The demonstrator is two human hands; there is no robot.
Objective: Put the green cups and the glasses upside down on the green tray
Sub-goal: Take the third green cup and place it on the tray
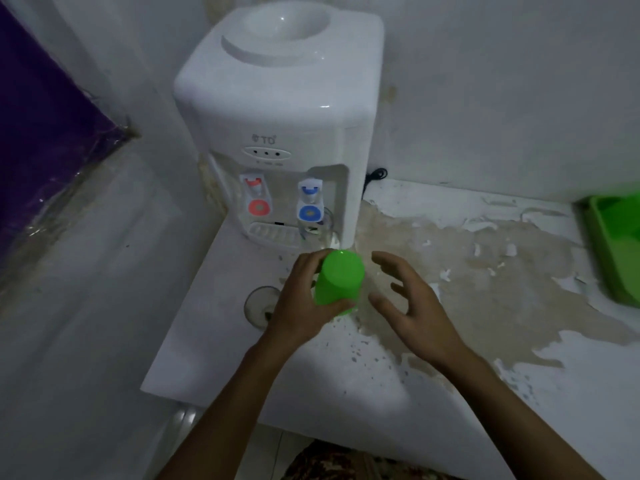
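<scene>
My left hand grips a bright green plastic cup, held upside down with its flat base facing up, just above the white counter in front of the dispenser. My right hand hovers beside the cup on its right, fingers spread, not touching it. The green tray lies at the far right edge of the view, partly cut off. A clear glass stands under the blue tap. Another clear glass sits on the counter left of my left hand, partly hidden by it.
A white water dispenser with a red and a blue tap stands at the counter's back left corner. The counter top has peeling, stained paint. White walls close the back and left; a purple sheet hangs at upper left.
</scene>
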